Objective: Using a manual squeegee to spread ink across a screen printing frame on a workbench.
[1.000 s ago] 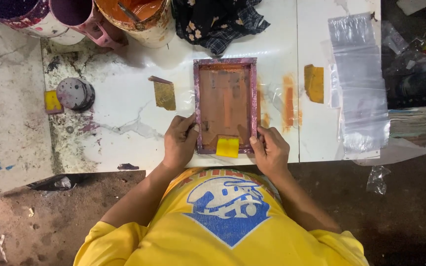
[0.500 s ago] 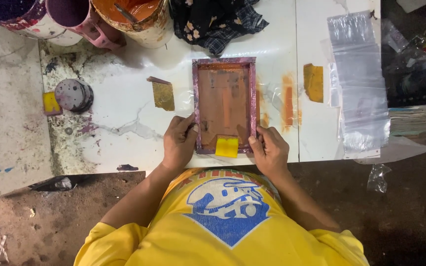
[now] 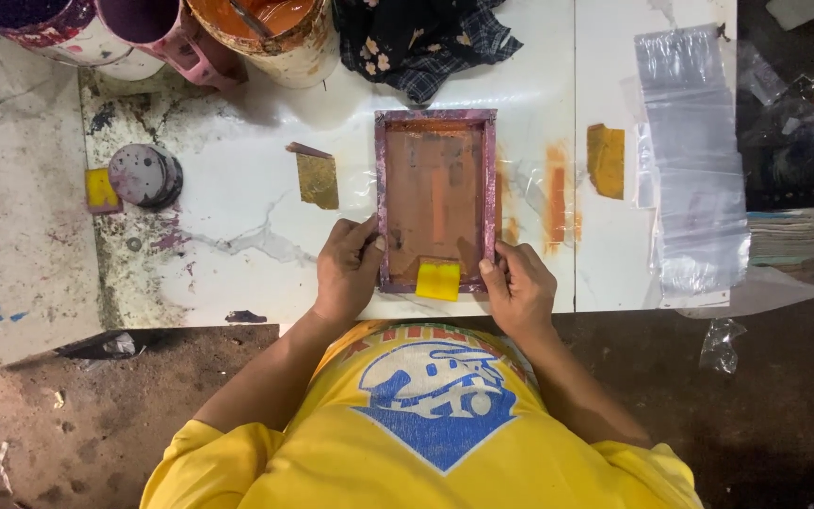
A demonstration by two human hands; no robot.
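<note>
Between the two hands lies a purple-framed printing screen (image 3: 436, 198), flat on the white bench (image 3: 237, 203). Left hand (image 3: 346, 271) and right hand (image 3: 518, 286) each pinch a near corner, seemingly steadying it. A yellow squeegee (image 3: 438, 280) rests between them. Beyond stand an orange paint bucket (image 3: 270, 33) and a dark cloth (image 3: 421, 38); clear plastic bags (image 3: 694, 160) lie rightward.

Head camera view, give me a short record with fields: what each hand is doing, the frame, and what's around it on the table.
left hand: grips the left side of the rectangular purple-edged screen-printing frame
right hand: grips the frame's lower right corner
frame: lies flat on the white table, orange ink on its mesh
yellow squeegee pad: rests on the frame's near edge
far edge: orange paint bucket, dark patterned cloth
right side: clear plastic bags
</note>
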